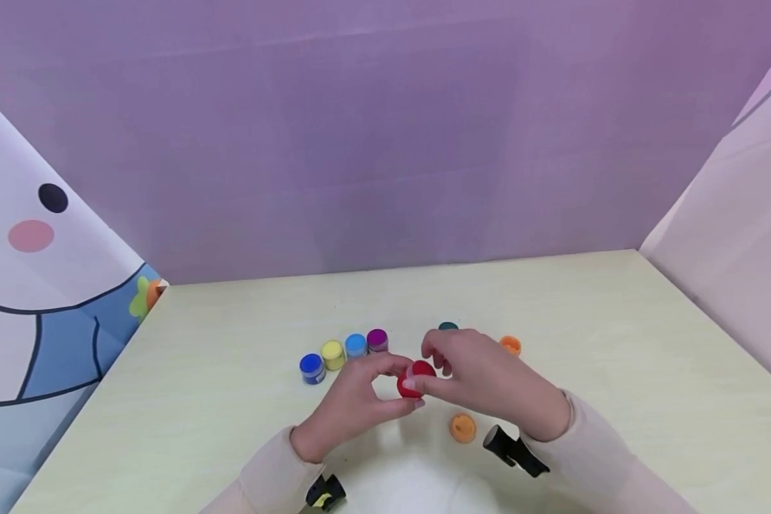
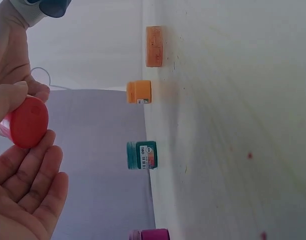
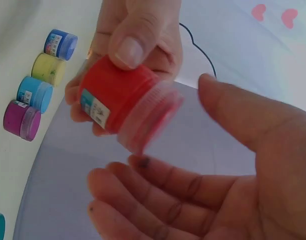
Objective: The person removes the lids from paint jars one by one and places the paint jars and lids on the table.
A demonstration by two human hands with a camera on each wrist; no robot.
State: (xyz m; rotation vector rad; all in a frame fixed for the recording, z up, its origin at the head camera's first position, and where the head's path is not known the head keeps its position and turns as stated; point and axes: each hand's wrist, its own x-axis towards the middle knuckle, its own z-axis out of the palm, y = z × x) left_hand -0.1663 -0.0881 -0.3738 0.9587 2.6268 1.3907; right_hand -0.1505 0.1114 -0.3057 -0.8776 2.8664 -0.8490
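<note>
A small red paint jar [image 1: 417, 378] with a clear screw lid is held up above the table. My left hand [image 1: 366, 396] grips it, thumb on one side and fingers on the other. The right wrist view shows the jar [image 3: 118, 95] tilted, its lid [image 3: 150, 117] towards my right hand [image 3: 193, 195]. That hand has its fingers and thumb spread around the lid end, apart from it in this view. In the left wrist view the jar's red base [image 2: 30, 122] faces the camera.
Blue [image 1: 312, 368], yellow [image 1: 333, 354], light blue [image 1: 356, 345] and purple [image 1: 378, 340] jars stand left of the hands. A dark green jar [image 1: 448, 325] and an orange jar [image 1: 510, 345] are behind the right hand. An orange lid [image 1: 462, 428] lies nearer.
</note>
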